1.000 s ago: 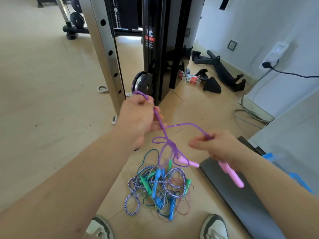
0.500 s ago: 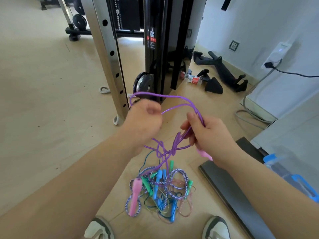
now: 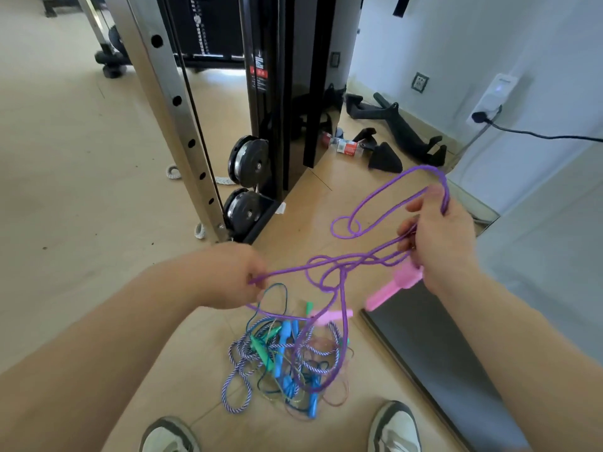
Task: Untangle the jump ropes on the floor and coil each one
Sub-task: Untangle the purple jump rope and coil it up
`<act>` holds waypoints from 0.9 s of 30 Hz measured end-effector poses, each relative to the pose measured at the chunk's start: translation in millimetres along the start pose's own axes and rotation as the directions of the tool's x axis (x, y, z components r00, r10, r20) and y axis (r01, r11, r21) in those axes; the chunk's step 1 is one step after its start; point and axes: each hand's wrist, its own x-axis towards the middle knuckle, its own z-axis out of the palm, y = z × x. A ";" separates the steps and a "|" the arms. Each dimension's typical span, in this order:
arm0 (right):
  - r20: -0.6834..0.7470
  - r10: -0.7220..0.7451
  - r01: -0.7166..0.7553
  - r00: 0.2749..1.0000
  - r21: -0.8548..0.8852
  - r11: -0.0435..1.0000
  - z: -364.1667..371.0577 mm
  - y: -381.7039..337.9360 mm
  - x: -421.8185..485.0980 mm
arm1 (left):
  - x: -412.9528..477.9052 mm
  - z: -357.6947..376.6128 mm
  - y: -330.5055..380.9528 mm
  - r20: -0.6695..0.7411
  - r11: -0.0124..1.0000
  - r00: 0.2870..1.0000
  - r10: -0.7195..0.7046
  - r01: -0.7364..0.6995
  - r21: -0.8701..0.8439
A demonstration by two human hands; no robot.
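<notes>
**Item:** purple rope (image 3: 287,271), being held up above the floor (image 3: 81,190), its lowest loop drooping over the pile (image 3: 254,357) of other ropes, which is lying between the shoes (image 3: 396,429) beside the dark mat's (image 3: 440,353) left edge.
**Left hand** (image 3: 235,275): pinching a single strand.
**Right hand** (image 3: 440,243): curling round gathered loops and one pink handle (image 3: 391,288); the second handle (image 3: 332,314) is dangling free.
**Condition:** a snarl is sitting mid-span.
**Advice:** spreading the hands gently and feeding the free handle back through the loops is looking wiser than tugging, which would likely be tightening the snarl.
</notes>
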 end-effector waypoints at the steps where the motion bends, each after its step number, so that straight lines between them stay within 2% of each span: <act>1: 0.021 0.031 -0.032 0.999 0.032 0.999 -1.9 0.1 -0.3 | -0.3 4.4 -0.9 0.107 0.994 0.994 -0.037 0.025 0.107; 2: 0.081 0.071 -0.076 0.994 0.058 0.995 -1.5 -1.1 -3.1 | -0.6 8.6 1.4 0.157 0.993 0.986 -0.050 0.033 0.111; 3: 0.162 0.107 -0.118 0.981 0.060 0.991 1.0 -2.8 -7.2 | -2.0 10.9 7.0 0.155 0.999 0.987 -0.034 0.029 0.036; 5: 0.313 0.136 -0.157 0.940 0.044 0.987 6.2 -8.7 -17.7 | 1.4 13.8 23.5 -0.038 0.972 0.998 0.047 -0.055 -0.227; 6: 0.372 0.133 -0.164 0.919 0.053 0.985 8.8 -12.1 -23.7 | 4.1 13.3 34.6 -0.161 0.923 0.983 0.087 -0.140 -0.359; 8: 0.479 0.103 -0.174 0.872 0.108 0.979 13.6 -17.5 -33.9 | 10.7 13.2 53.8 -0.322 0.749 0.938 0.129 -0.305 -0.589; 9: 0.517 0.082 -0.174 0.852 0.132 0.976 15.5 -18.7 -36.9 | 14.4 14.1 59.3 -0.362 0.685 0.922 0.134 -0.351 -0.638; 12: 0.531 0.043 -0.118 0.846 0.109 0.987 16.8 -19.6 -38.2 | 15.0 11.8 63.8 -0.394 0.690 0.911 0.121 -0.362 -0.627; 13: 0.521 0.027 -0.057 0.853 0.043 0.997 16.4 -18.7 -36.5 | 14.7 9.1 62.2 -0.402 0.661 0.913 0.076 -0.348 -0.665; 16: 0.591 0.030 0.184 0.806 -0.299 0.937 13.0 -14.4 -36.7 | 9.6 -0.9 54.8 -0.419 0.405 0.900 -0.118 -0.342 -0.848; 18: 0.678 0.092 0.306 0.730 -0.444 0.842 9.8 -7.3 -37.7 | 7.7 -6.6 52.7 -0.431 0.318 0.875 -0.219 -0.354 -0.880; 20: 0.714 0.069 0.434 0.696 -0.496 0.752 9.4 2.8 -31.5 | 8.6 -11.5 49.6 -0.426 0.277 0.844 -0.326 -0.346 -0.896; 22: 0.690 0.108 0.497 0.715 -0.611 0.617 5.3 12.8 -19.3 | 9.8 -21.9 40.6 -0.417 0.199 0.765 -0.491 -0.368 -0.908; 24: 0.628 0.326 0.511 0.707 -0.772 0.379 -5.1 24.7 -9.0 | 5.4 -38.0 25.4 -0.388 0.089 0.643 -0.661 -0.445 -0.891; 25: 0.591 0.431 0.498 0.682 -0.807 0.318 -10.6 31.7 -7.5 | 2.0 -44.6 17.6 -0.378 0.064 0.592 -0.712 -0.481 -0.874; 26: 0.588 0.465 0.482 0.662 -0.809 0.336 -14.2 36.6 -9.0 | -1.7 -48.8 12.7 -0.372 0.059 0.570 -0.732 -0.491 -0.869; 27: 0.604 0.426 0.436 0.674 -0.790 0.430 -15.3 39.8 -10.4 | -5.2 -50.3 12.7 -0.363 0.056 0.587 -0.724 -0.474 -0.879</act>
